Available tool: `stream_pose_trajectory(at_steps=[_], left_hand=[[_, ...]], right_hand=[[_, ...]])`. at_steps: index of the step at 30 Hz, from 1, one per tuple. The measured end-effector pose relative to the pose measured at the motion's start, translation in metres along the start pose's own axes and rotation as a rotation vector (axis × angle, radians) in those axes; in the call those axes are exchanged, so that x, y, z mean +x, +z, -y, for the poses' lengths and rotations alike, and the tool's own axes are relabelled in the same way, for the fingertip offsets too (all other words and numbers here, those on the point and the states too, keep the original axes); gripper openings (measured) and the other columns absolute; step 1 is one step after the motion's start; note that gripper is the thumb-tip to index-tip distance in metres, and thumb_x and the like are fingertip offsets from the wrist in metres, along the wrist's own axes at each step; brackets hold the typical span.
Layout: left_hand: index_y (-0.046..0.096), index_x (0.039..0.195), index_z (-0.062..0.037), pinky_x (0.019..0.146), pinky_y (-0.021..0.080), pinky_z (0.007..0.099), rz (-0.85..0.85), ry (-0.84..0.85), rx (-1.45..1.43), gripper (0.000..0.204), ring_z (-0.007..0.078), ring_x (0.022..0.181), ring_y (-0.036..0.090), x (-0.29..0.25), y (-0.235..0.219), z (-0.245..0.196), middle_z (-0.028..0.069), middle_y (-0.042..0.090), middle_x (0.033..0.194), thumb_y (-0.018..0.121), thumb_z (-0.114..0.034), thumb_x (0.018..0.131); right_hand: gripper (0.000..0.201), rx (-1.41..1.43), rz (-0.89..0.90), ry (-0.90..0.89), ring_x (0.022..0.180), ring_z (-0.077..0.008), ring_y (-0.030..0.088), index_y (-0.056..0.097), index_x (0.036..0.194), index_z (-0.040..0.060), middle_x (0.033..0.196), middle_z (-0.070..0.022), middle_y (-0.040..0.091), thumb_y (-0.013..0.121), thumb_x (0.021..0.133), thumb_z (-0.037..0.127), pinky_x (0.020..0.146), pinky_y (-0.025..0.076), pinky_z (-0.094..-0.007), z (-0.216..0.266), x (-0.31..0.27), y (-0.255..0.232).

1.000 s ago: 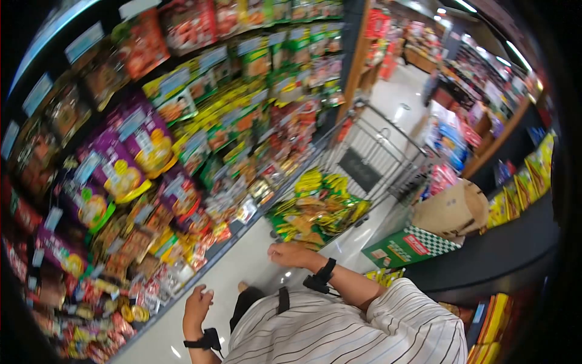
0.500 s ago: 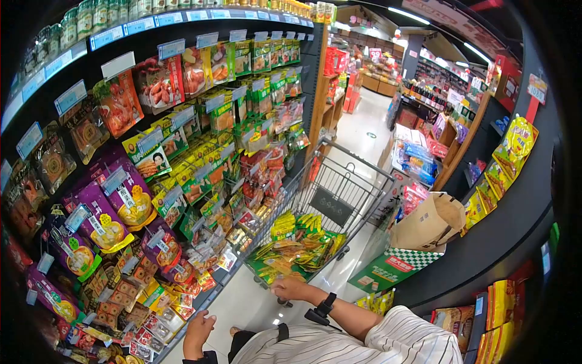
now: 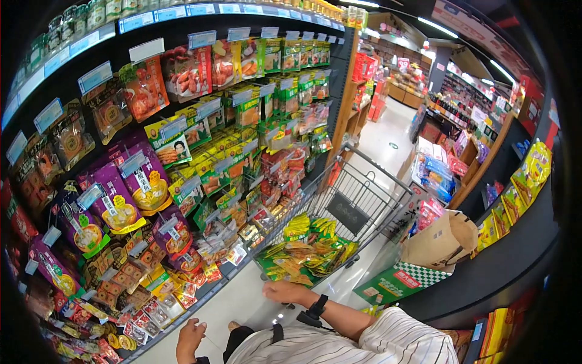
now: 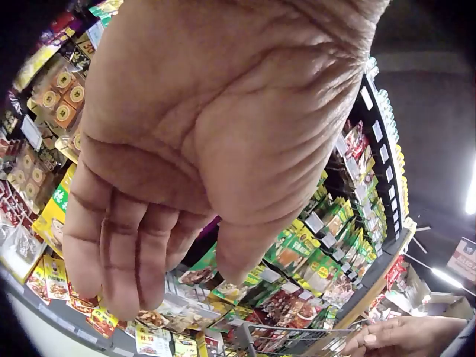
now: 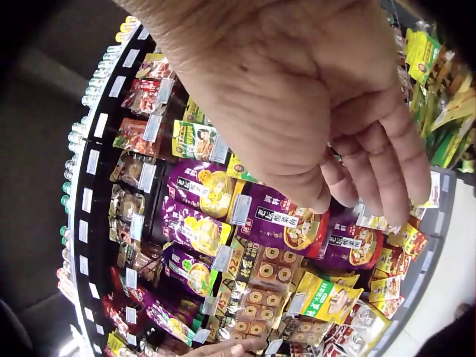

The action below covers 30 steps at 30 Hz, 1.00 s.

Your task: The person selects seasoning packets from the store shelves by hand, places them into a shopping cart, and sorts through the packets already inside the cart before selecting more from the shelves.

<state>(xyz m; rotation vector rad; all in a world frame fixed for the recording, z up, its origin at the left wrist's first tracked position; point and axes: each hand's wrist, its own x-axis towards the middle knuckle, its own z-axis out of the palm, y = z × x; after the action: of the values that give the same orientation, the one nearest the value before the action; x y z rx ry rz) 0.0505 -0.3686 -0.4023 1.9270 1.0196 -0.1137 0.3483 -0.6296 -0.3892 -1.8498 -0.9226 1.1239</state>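
Shopping cart [image 3: 347,213], in the head view, stands alongside the shelf [image 3: 203,299], with green and yellow packets [image 3: 306,246] heaped in its near end. Right of it, a paper bag [image 3: 439,239] rests on a green carton [image 3: 394,282]. Pale floor [image 3: 230,292] lies between the shelf's lower edge and the person. The right hand [image 3: 288,292] is just beside the cart's near end; contact is unclear. The left hand [image 3: 191,340] is near the shelf's lower edge.

Left wrist view: the left hand's fingers hang open, slightly bent, before hanging sachets.

Right wrist view: the right hand's fingers are relaxed, loosely bent, before purple pouches [image 5: 282,223].
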Motion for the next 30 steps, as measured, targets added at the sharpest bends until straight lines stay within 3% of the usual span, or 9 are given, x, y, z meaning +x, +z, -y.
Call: stream_pose_trajectory(at_steps=[7, 20, 21, 22, 23, 26, 28, 29, 30], left_hand=[[0.056, 0.133, 0.0049, 0.064, 0.057, 0.0351, -0.012, -0.067, -0.048, 0.059, 0.0241, 0.079, 0.073, -0.008, 0.004, 0.009, 0.0185, 0.072, 0.097, 0.067, -0.034, 0.09], [0.058, 0.128, 0.0016, 0.06, 0.053, 0.032, -0.007, 0.101, 0.026, 0.051, 0.0189, 0.072, 0.069, 0.007, 0.008, 0.02, 0.012, 0.072, 0.086, 0.066, -0.035, 0.094], [0.061, 0.129, -0.0009, 0.072, 0.055, 0.0381, -0.01, 0.081, 0.027, 0.055, 0.0275, 0.078, 0.072, 0.006, 0.008, 0.02, 0.018, 0.073, 0.085, 0.066, -0.042, 0.093], [0.061, 0.128, -0.0024, 0.071, 0.055, 0.0392, -0.018, 0.145, 0.02, 0.053, 0.0289, 0.078, 0.072, 0.002, 0.006, 0.014, 0.018, 0.072, 0.085, 0.065, -0.043, 0.094], [0.061, 0.127, -0.0032, 0.07, 0.054, 0.0389, -0.038, 0.127, 0.054, 0.052, 0.0284, 0.078, 0.071, -0.006, 0.004, 0.011, 0.0173, 0.072, 0.084, 0.064, -0.044, 0.094], [0.061, 0.127, -0.0025, 0.09, 0.053, 0.0461, -0.073, 0.114, 0.075, 0.054, 0.0435, 0.104, 0.066, -0.01, 0.004, 0.015, 0.0276, 0.069, 0.11, 0.063, -0.045, 0.094], [0.06, 0.128, -0.0007, 0.092, 0.052, 0.0455, -0.066, 0.096, 0.052, 0.057, 0.0428, 0.107, 0.066, -0.012, 0.003, 0.021, 0.0273, 0.069, 0.112, 0.061, -0.048, 0.095], [0.057, 0.13, 0.0038, 0.078, 0.055, 0.0369, -0.087, 0.132, 0.074, 0.059, 0.028, 0.086, 0.072, -0.009, 0.006, 0.033, 0.0228, 0.072, 0.101, 0.062, -0.045, 0.096], [0.057, 0.13, 0.004, 0.079, 0.055, 0.037, -0.091, 0.097, 0.072, 0.06, 0.0281, 0.086, 0.072, -0.014, 0.004, 0.032, 0.0227, 0.072, 0.101, 0.062, -0.045, 0.096]], right_hand=[[0.036, -0.016, 0.002, -0.004, 0.073, -0.0205, 0.067, 0.062, 0.112, 0.0029, 0.09, -0.0107, 0.068, 0.056, 0.101, 0.036, 0.069, 0.052, -0.0364, 0.009, 0.002, 0.001], [0.034, 0.041, -0.031, -0.119, 0.069, -0.0145, 0.068, 0.063, 0.112, 0.0062, 0.082, -0.005, 0.065, 0.058, 0.101, 0.038, 0.061, 0.053, -0.0304, -0.048, 0.008, 0.003], [0.034, -0.028, -0.006, 0.012, 0.07, -0.0146, 0.069, 0.064, 0.112, 0.0068, 0.084, -0.0046, 0.067, 0.058, 0.1, 0.038, 0.061, 0.054, -0.0296, -0.054, 0.013, 0.003], [0.034, -0.167, -0.049, -0.159, 0.074, -0.0153, 0.071, 0.064, 0.113, 0.007, 0.089, -0.0056, 0.07, 0.059, 0.1, 0.039, 0.062, 0.056, -0.0296, -0.055, 0.015, 0.003], [0.033, -0.123, -0.02, -0.097, 0.075, -0.0157, 0.072, 0.065, 0.113, 0.0069, 0.093, -0.0072, 0.072, 0.06, 0.099, 0.037, 0.063, 0.057, -0.0293, -0.058, 0.014, 0.002], [0.031, -0.093, -0.013, 0.085, 0.077, -0.0149, 0.072, 0.065, 0.113, 0.0048, 0.092, -0.0074, 0.071, 0.062, 0.098, 0.032, 0.065, 0.057, -0.0282, -0.001, -0.002, -0.001], [0.03, -0.004, -0.006, 0.14, 0.078, -0.0144, 0.071, 0.065, 0.113, 0.0039, 0.09, -0.006, 0.07, 0.063, 0.097, 0.029, 0.066, 0.057, -0.0273, -0.01, 0.004, 0.006], [0.029, 0.043, -0.011, 0.174, 0.079, -0.014, 0.071, 0.065, 0.113, 0.0037, 0.089, -0.0051, 0.069, 0.063, 0.097, 0.028, 0.067, 0.057, -0.027, -0.005, 0.003, 0.008], [0.028, 0.029, 0.003, 0.174, 0.079, -0.0137, 0.071, 0.065, 0.113, 0.0038, 0.089, -0.0046, 0.069, 0.063, 0.097, 0.027, 0.068, 0.057, -0.0269, 0.001, 0.003, 0.011]])
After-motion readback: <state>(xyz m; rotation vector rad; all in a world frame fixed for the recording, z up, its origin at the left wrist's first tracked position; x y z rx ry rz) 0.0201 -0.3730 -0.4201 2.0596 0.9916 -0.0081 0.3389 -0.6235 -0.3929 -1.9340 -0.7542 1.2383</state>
